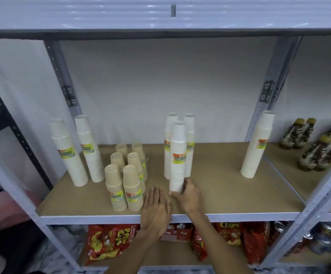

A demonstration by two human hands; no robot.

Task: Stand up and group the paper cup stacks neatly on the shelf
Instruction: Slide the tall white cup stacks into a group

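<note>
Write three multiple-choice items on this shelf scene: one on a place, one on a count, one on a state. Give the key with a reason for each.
1. Where is the lone white stack?
A. Right end of the shelf
B. Lower shelf
C. Beside the brown stacks

2. How many brown stacks stand together?
A. Three
B. Six
C. Nine

3. What is the right hand doing?
A. Hanging free
B. Holding a chip bag
C. Gripping a white stack's base

Key: A, it stands alone near the right post; B, three rows of two; C, fingers wrap its bottom.

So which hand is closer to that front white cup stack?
Right. The right hand grips the base of the front white cup stack; the left hand lies flat on the shelf beside it.
</note>
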